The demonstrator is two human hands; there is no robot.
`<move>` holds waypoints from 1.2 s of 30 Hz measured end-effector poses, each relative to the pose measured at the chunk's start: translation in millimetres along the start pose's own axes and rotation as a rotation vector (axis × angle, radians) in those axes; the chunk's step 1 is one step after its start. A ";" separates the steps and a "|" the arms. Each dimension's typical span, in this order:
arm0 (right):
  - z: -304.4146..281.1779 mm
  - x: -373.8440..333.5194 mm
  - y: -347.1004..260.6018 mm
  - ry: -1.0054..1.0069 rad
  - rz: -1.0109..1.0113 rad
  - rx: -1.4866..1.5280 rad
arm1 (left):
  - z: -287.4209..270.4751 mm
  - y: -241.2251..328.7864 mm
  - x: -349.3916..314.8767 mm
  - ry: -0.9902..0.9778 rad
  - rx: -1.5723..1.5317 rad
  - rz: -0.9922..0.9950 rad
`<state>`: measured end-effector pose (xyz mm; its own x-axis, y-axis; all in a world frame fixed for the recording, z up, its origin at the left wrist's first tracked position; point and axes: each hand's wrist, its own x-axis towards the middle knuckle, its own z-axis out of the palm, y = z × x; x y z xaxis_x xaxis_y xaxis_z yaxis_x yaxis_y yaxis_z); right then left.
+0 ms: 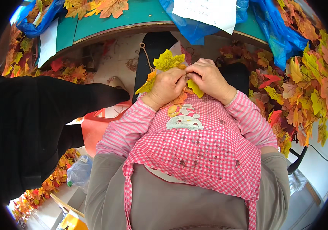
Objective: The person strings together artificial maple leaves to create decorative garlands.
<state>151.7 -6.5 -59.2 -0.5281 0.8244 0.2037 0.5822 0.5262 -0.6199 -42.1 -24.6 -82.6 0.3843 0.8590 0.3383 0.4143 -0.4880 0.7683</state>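
Note:
Over my lap, my left hand (166, 86) is closed, with artificial maple leaves bunched around its fingers. A yellow-green leaf (168, 60) sticks out above it, an orange-yellow leaf (146, 83) to its left, and an orange leaf (179, 99) below. My right hand (211, 79) meets it fingertip to fingertip in a pinch; another yellow leaf (195, 88) hangs beneath those fingers. What the fingertips pinch is hidden. A thin beige cord (147, 57) ending in a small loop rises beside the leaves. The pink checked apron (194, 149) lies just under both hands.
A green-topped table (133, 17) curves ahead, with loose leaves (97, 7), blue plastic bags (281, 32) and a white paper sheet (206, 13). Leaf garlands (298, 84) hang at right. Someone in black clothes (22, 130) is close at left, beside a red stool (95, 132).

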 end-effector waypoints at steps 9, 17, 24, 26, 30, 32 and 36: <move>-0.3 3.3 -6.0 0.027 0.302 0.336 | 3.7 0.9 1.2 0.034 0.083 -0.065; 8.5 1.3 -3.8 0.158 -0.011 0.124 | 2.9 -7.9 4.6 0.014 -0.182 -0.309; -19.7 -25.8 -24.4 0.123 -0.216 0.050 | -32.6 11.4 14.2 -0.178 -0.748 -0.732; -32.6 -30.8 -20.6 0.110 -0.147 0.172 | -33.6 15.6 10.5 -0.160 -0.645 -0.694; -40.6 -14.9 -11.5 0.268 -0.017 0.192 | -40.7 21.1 9.2 -0.192 -0.506 -0.524; -39.0 -6.6 -5.7 0.082 -0.022 0.110 | -44.5 24.2 11.2 -0.148 -0.477 -0.438; -42.4 3.5 -7.8 0.083 -0.005 0.255 | -53.2 35.1 23.6 -0.076 0.065 -0.116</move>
<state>171.5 1.1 -21.4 -0.4721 0.8418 0.2618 0.3997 0.4691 -0.7875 -62.4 -13.2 -18.7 0.3913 0.8971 0.2050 0.5112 -0.3971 0.7622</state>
